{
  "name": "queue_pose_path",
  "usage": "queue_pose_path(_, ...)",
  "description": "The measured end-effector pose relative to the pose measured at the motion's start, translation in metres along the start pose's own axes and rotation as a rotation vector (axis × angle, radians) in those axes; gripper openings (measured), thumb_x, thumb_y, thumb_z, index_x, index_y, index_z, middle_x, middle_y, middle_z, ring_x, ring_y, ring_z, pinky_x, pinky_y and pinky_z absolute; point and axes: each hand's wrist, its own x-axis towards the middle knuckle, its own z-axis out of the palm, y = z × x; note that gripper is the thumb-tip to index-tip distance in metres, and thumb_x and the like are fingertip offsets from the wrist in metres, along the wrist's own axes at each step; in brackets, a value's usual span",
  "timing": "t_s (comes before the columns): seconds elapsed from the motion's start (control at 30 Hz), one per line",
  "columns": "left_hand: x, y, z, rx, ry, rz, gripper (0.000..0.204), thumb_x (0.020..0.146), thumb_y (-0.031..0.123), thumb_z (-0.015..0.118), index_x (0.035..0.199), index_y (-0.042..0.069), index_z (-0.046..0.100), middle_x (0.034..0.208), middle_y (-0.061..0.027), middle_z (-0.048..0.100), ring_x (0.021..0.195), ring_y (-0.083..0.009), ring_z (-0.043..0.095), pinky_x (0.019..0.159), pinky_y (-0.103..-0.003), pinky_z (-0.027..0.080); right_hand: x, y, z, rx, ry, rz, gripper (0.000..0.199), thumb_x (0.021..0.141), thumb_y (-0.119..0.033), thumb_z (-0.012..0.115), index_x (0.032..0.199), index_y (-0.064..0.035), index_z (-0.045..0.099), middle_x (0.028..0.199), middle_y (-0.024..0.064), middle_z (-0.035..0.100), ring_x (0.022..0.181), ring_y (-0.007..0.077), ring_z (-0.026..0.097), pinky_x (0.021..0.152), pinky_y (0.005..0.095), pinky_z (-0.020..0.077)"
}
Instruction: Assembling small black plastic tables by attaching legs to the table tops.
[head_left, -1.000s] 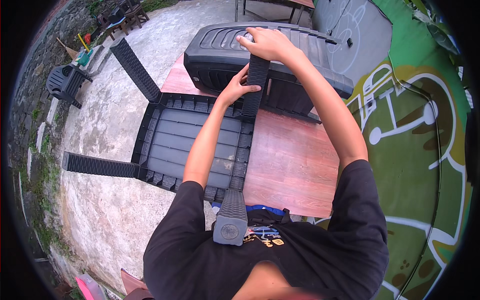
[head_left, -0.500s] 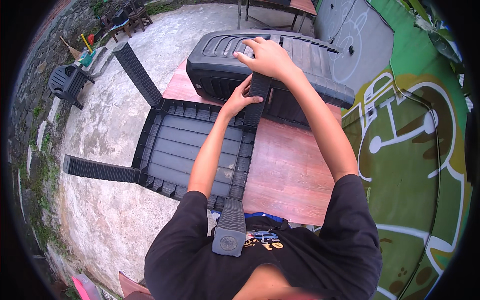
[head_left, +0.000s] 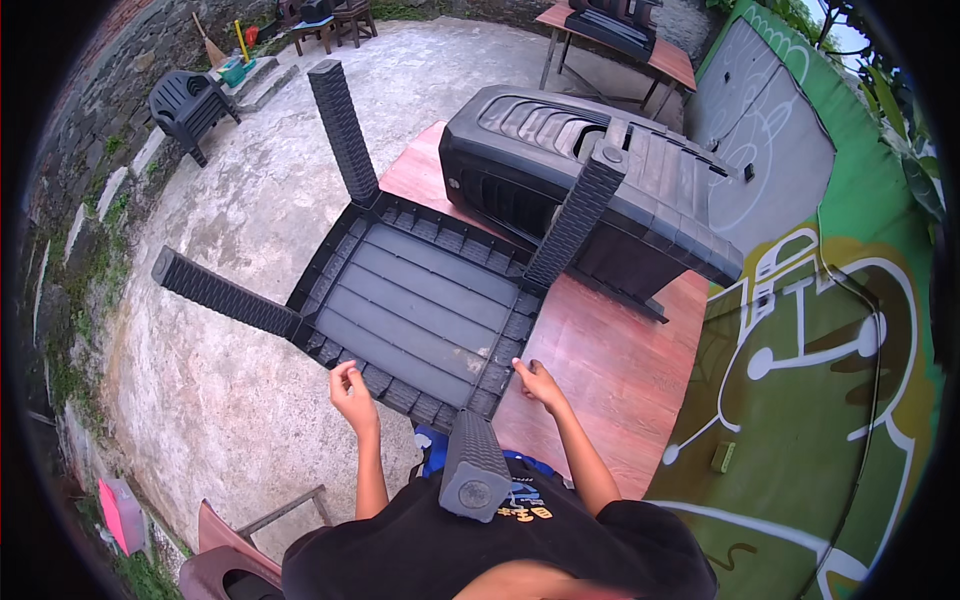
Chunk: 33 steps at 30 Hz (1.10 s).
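An upturned black plastic table (head_left: 410,290), its ribbed underside facing up, stands in front of me with its woven-pattern legs sticking out. One leg (head_left: 473,465) points toward my chest, and another leg (head_left: 580,215) rises at the far right corner. By the near left rim is my left hand (head_left: 353,398), its fingers curled in, with nothing visible in them. My right hand (head_left: 540,384) is at the right rim, fingers bent and the thumb tip at the rim's edge; whether it presses there I cannot tell.
A black plastic chair (head_left: 520,125) lies tipped over on the wood-patterned tabletop (head_left: 615,345). Another black chair (head_left: 190,105) stands on the concrete floor (head_left: 210,400) at far left. A painted wall (head_left: 800,400) runs along the right, and another table (head_left: 670,60) stands behind.
Both hands have let go of the far right leg and come back toward me, down to the near rim and right rim. My view has shifted, showing more of the near left side.
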Motion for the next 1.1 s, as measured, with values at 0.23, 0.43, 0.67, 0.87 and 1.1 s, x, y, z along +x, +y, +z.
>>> queue_pose_path(0.23,0.106,-0.058,-0.053,-0.147,0.223,-0.191,0.099,0.087,0.033,0.08,0.155,0.009,0.012,0.15,-0.022,0.035,0.137,-0.0367,0.038,0.111,-0.049,0.035,0.022,0.051,0.048,-0.204,0.18,-0.44,0.063,0.077,-0.016,0.07,0.128,0.0107,0.044,0.116,0.0284,0.061,0.11,0.0413,0.06,0.099,0.0442,0.0472)
queue_pose_path(0.43,0.187,-0.057,-0.059,-0.222,0.103,-0.128,0.117,0.075,0.042,0.089,0.16,0.012,0.015,0.154,-0.0217,0.031,0.144,-0.0367,0.031,0.117,-0.045,0.031,0.014,0.044,0.052,-0.332,0.067,-0.437,0.063,0.079,-0.017,0.065,0.132,0.0086,0.042,0.125,0.0304,0.053,0.116,0.043,0.054,0.101,0.0455,0.0449)
queue_pose_path(0.67,0.221,-0.055,-0.081,-0.4,-0.069,-0.064,0.091,0.07,0.029,0.093,0.144,0.002,0.046,0.131,-0.0145,0.057,0.115,-0.0237,0.061,0.1,-0.035,0.048,0.004,0.036,0.069,-0.256,0.076,-0.418,0.078,0.069,-0.012,0.061,0.143,0.006,0.043,0.121,0.0206,0.062,0.099,0.0347,0.061,0.088,0.0386,0.05)
queue_pose_path(0.87,0.219,-0.075,-0.119,-0.043,-0.029,0.036,0.088,0.062,0.045,0.094,0.13,0.0,0.06,0.122,-0.0148,0.059,0.116,-0.03,0.059,0.099,-0.04,0.047,0.02,-0.004,0.112,-0.219,-0.017,-0.531,0.077,0.069,-0.009,0.058,0.144,0.0046,0.043,0.122,0.0193,0.061,0.1,0.0336,0.061,0.088,0.0378,0.0501)
queue_pose_path(1.1,0.218,-0.096,-0.19,-0.141,0.083,-0.001,0.07,0.062,0.039,0.095,0.109,-0.003,0.065,0.103,-0.0115,0.06,0.098,-0.0278,0.062,0.088,-0.039,0.049,-0.006,-0.04,0.135,-0.143,-0.024,-0.56,0.077,0.069,-0.006,0.056,0.145,0.0029,0.044,0.124,0.0177,0.061,0.101,0.0323,0.062,0.089,0.0368,0.0504)
